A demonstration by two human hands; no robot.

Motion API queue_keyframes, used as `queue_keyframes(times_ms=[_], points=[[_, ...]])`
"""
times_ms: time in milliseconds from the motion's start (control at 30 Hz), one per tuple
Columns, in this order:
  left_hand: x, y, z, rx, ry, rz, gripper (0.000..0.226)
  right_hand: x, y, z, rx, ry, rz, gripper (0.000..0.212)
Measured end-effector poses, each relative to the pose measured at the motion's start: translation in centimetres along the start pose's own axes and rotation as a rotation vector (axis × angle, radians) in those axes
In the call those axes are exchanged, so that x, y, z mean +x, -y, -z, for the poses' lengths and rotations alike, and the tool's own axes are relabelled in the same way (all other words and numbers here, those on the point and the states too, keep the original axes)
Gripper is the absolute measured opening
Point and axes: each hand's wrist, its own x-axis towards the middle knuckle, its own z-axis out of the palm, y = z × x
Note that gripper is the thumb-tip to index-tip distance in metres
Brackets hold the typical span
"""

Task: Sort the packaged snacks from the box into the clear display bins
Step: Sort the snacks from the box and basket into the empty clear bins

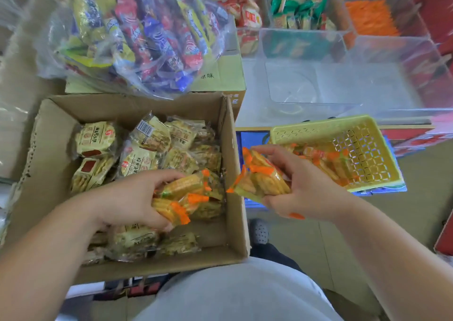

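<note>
An open cardboard box point(56, 129) in front of me holds several yellow-wrapped cracker packs point(144, 159). My left hand point(132, 198) is inside the box, shut on a bunch of orange-trimmed biscuit packs point(181, 195). My right hand point(296, 186) is just right of the box's wall, shut on more orange-trimmed biscuit packs point(259, 181). A yellow plastic basket point(318, 129) beyond my right hand holds several of the same orange packs. Behind it stands an empty clear display bin point(306, 51).
A clear bag of mixed colourful snack packs point(147, 31) lies on a second cardboard box point(228, 68) behind the open one. Farther bins hold red packs point(247, 14), green packs point(296, 7) and orange packs point(370, 16). A foot in a dotted shoe point(259, 230) is on the floor below.
</note>
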Motion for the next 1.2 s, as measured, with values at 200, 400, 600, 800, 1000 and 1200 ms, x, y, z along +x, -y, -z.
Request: queue_keyframes(times_ms=[200,400,600,800,1000,1200], points=[[-2.7,-4.6,-3.5,-0.094,-0.311,0.087,0.094,-1.3,-6.5,9.7,0.103,-0.056,-0.029,0.077],[-1.5,-7.8,-8.2,-0.085,-0.538,0.249,0.101,-0.7,-13.8,17.7,-0.145,-0.153,-0.097,0.074],[1.0,-10.4,-12.6,-0.244,-0.751,0.406,0.101,2.2,-18.2,19.6,-0.546,-0.18,-0.103,0.09],[3.5,-17.4,-13.8,-0.306,-0.922,0.172,0.072,3.9,-20.9,18.9,-0.961,0.02,-0.101,0.098],[11.6,-22.1,-14.0,-0.156,-0.724,0.087,0.076,3.3,-21.3,19.0,-0.984,0.061,-0.127,0.109],[20.8,-23.1,-14.9,0.201,-0.543,0.1,0.072,-0.1,-20.2,19.9,-1.049,0.006,0.01,0.081]])
